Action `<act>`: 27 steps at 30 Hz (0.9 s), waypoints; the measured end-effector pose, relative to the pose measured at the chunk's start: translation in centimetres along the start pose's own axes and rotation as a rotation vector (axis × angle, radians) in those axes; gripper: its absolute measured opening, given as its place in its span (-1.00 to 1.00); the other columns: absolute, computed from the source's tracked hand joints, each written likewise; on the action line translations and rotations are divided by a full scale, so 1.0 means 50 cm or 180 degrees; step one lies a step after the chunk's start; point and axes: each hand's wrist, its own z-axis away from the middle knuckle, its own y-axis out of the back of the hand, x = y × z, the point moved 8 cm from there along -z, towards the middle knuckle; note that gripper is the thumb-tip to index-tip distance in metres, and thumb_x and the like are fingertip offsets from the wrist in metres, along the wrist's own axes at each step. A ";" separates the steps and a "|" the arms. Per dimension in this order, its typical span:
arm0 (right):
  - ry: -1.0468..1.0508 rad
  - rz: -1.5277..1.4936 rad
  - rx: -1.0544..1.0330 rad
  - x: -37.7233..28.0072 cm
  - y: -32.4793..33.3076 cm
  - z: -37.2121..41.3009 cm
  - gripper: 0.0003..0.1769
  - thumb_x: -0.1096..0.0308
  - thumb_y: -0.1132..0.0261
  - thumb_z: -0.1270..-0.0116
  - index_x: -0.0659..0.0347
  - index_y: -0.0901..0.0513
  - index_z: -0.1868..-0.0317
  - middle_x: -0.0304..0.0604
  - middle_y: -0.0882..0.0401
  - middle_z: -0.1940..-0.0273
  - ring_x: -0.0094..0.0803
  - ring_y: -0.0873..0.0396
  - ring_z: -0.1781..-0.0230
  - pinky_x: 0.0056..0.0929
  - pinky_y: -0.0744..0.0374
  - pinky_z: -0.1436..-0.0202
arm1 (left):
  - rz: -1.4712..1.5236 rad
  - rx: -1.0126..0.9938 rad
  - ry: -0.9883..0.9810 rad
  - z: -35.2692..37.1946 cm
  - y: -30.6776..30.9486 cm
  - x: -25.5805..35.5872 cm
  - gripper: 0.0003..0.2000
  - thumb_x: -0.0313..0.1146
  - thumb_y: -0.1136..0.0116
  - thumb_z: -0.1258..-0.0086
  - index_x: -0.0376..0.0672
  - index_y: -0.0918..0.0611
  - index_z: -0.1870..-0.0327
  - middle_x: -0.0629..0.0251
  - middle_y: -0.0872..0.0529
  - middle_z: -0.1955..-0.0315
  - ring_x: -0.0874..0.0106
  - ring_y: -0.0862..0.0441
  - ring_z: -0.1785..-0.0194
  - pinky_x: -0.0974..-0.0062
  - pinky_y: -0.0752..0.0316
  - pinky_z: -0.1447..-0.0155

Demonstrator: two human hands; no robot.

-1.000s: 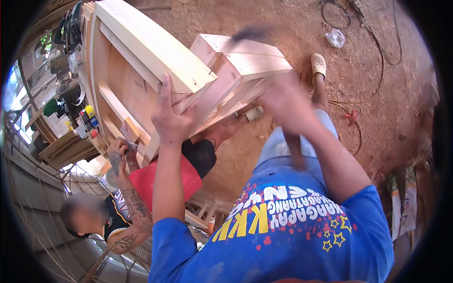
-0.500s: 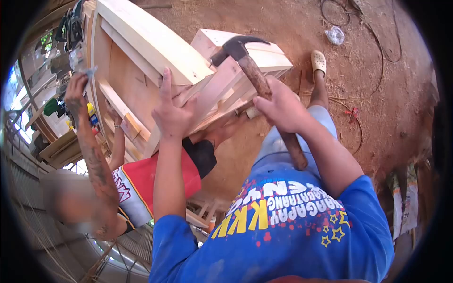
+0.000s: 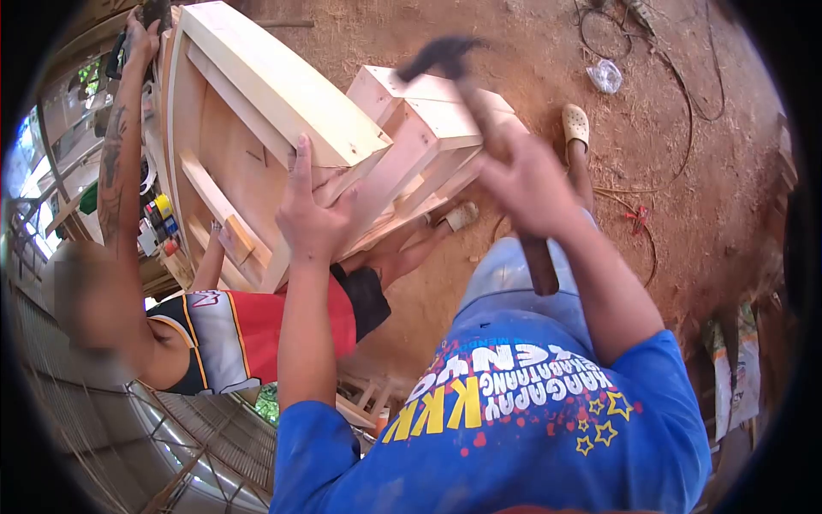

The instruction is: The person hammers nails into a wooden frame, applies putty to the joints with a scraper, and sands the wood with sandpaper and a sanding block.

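My right hand [image 3: 533, 184] is closed around the wooden handle of a claw hammer [image 3: 479, 107]. The hammer's dark head is raised above the pale wooden frame and smeared by motion. My left hand [image 3: 315, 214] holds the near end of a thick wooden beam [image 3: 287, 86] on that frame. Its index finger lies stretched along the wood and the thumb is spread apart; the other fingers are partly hidden. Right of this hand, more squared timbers [image 3: 419, 128] of the frame jut out, with small dark marks on their ends.
At the left a co-worker in a red shirt [image 3: 317, 321] stands by the frame, one arm raised to its top and the other hand inside it. A hose [image 3: 685, 103] and a clear plastic bundle [image 3: 605, 75] lie on the dirt ground [image 3: 514, 43].
The hammer has lifted away from the timber, upward in view. My left hand stays on the beam. The co-worker's raised arm has reached further up and their head has shifted.
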 end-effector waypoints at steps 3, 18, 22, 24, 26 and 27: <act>-0.0180 -0.1213 0.1411 -0.025 0.184 -0.008 -0.64 0.14 -0.33 -0.48 0.34 -0.54 0.09 -0.18 -0.63 0.44 -0.46 -0.60 0.55 -0.44 -0.59 0.40 | 0.0019 -0.0139 0.0120 0.012 0.004 0.007 0.03 -0.25 -0.67 -0.09 -0.06 -0.33 -0.65 -0.01 -0.65 -0.37 -0.05 -0.57 -0.46 0.12 -0.67 -0.29; 0.0022 -0.1577 0.1602 -0.025 0.146 -0.013 -0.78 0.26 -0.28 -0.52 0.25 -0.52 0.18 -0.16 -0.60 0.47 -0.47 -0.58 0.55 -0.43 -0.55 0.44 | -0.0005 -0.0088 0.0037 0.019 0.006 0.006 0.01 -0.28 -0.67 -0.07 -0.08 -0.36 -0.63 -0.01 -0.59 -0.44 -0.03 -0.60 -0.44 0.13 -0.68 -0.28; 0.0105 0.0034 0.0366 0.010 -0.044 0.015 -0.72 0.28 -0.31 -0.48 0.33 -0.49 0.06 -0.07 -0.65 0.35 -0.40 -0.69 0.35 -0.38 -0.64 0.34 | -0.0075 -0.0153 -0.0001 0.015 0.005 0.005 0.03 -0.25 -0.69 -0.12 -0.14 -0.30 -0.65 -0.09 -0.56 -0.46 0.02 -0.71 -0.31 0.20 -0.73 -0.22; 0.0257 0.0461 -0.0144 0.024 -0.096 0.035 -0.66 0.28 -0.34 -0.42 0.38 -0.49 0.02 0.13 -0.68 0.26 -0.16 -0.73 0.20 -0.23 -0.65 0.19 | -0.0099 -0.0120 -0.0135 0.019 0.009 0.011 0.03 -0.26 -0.69 -0.12 -0.14 -0.31 -0.65 -0.09 -0.59 -0.43 0.04 -0.78 -0.22 0.23 -0.74 -0.18; -0.0250 -0.0047 -0.0174 0.017 -0.045 0.012 -0.66 0.26 -0.30 -0.42 0.38 -0.50 0.03 0.38 -0.66 0.19 0.22 -0.71 0.08 0.01 -0.62 -0.02 | -0.0072 -0.0051 -0.0187 0.016 0.006 0.010 0.03 -0.27 -0.69 -0.12 -0.14 -0.31 -0.65 -0.10 -0.60 -0.41 0.06 -0.82 -0.14 0.24 -0.75 -0.16; -0.0112 -0.0279 0.0251 0.012 -0.004 0.002 -0.67 0.25 -0.33 -0.43 0.36 -0.50 0.06 0.20 -0.65 0.30 0.03 -0.72 0.24 -0.04 -0.63 0.08 | -0.0055 -0.0054 -0.0188 0.016 0.005 0.008 0.03 -0.27 -0.69 -0.11 -0.14 -0.31 -0.65 -0.10 -0.61 -0.40 0.07 -0.84 -0.11 0.25 -0.75 -0.15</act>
